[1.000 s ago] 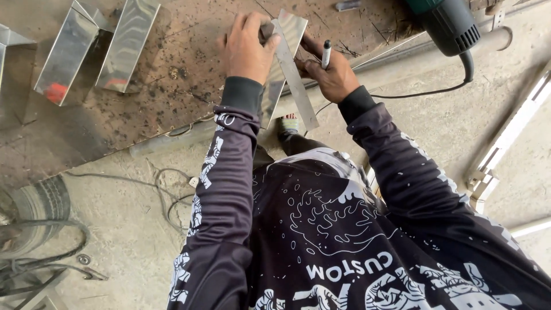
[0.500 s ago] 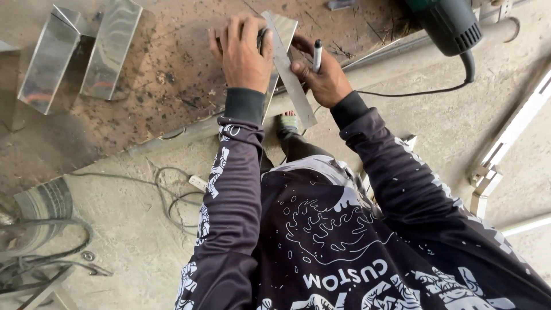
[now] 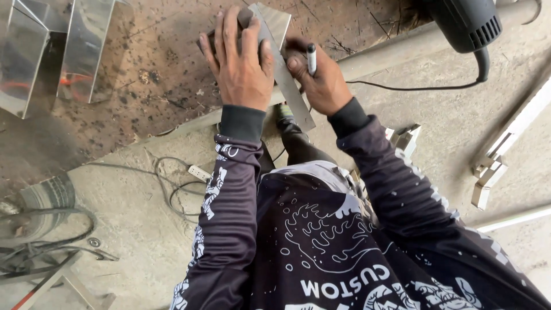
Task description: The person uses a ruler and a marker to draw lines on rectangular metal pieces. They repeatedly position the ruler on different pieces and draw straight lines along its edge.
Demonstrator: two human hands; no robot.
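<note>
A metal strip is being held down at the table's near edge.
The left hand (image 3: 241, 63) is being pressed flat, fingers spread, on the steel strip (image 3: 287, 74), while a marker (image 3: 311, 58) is being gripped in the right hand (image 3: 321, 80); folded metal channels (image 3: 51, 51) are lying at the far left.

Two hands (image 3: 244, 63), one marker (image 3: 311, 59), one metal strip (image 3: 285, 74), two folded metal channels (image 3: 86, 49), one power tool (image 3: 465, 23)

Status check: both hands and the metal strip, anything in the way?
Left hand flat, pressing on metal strip on the workbench. Right hand on strip edge, marker in its grip. Power tool and cord close right, not blocking.
</note>
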